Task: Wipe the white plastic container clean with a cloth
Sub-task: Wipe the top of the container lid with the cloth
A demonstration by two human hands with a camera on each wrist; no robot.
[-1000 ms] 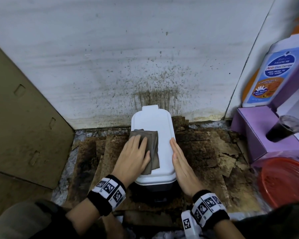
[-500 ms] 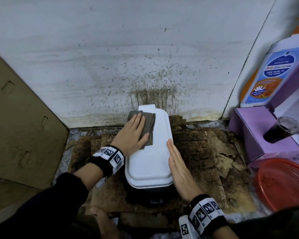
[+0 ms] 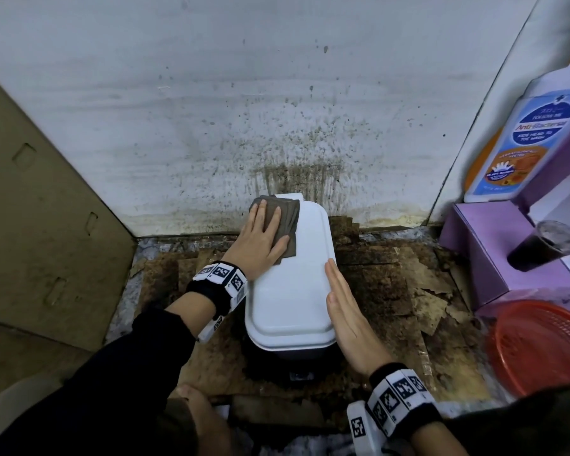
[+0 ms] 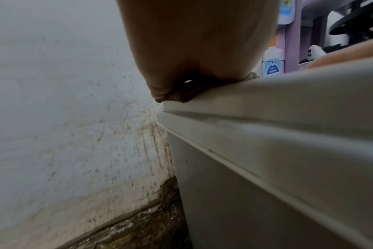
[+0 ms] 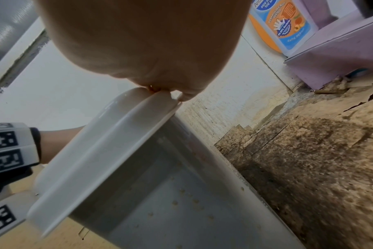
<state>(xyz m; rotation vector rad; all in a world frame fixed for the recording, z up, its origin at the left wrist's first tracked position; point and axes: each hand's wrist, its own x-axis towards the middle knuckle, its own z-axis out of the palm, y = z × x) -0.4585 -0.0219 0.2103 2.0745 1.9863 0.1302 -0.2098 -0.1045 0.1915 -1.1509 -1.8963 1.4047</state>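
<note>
A white plastic container with a closed white lid stands on stained cardboard against the wall. A folded grey-brown cloth lies on the far left corner of the lid. My left hand presses flat on the cloth with straight fingers. In the left wrist view the palm bears down on the cloth at the lid's edge. My right hand lies flat with straight fingers against the lid's right edge. The right wrist view shows that hand touching the lid rim.
A dirty spattered wall rises just behind the container. A cardboard sheet leans at the left. At the right stand a purple box, a dark drink cup, a soap bottle and a red basket.
My left hand has slid the cloth from the middle of the lid to its far left corner. The right hand has stayed against the lid's right edge.
</note>
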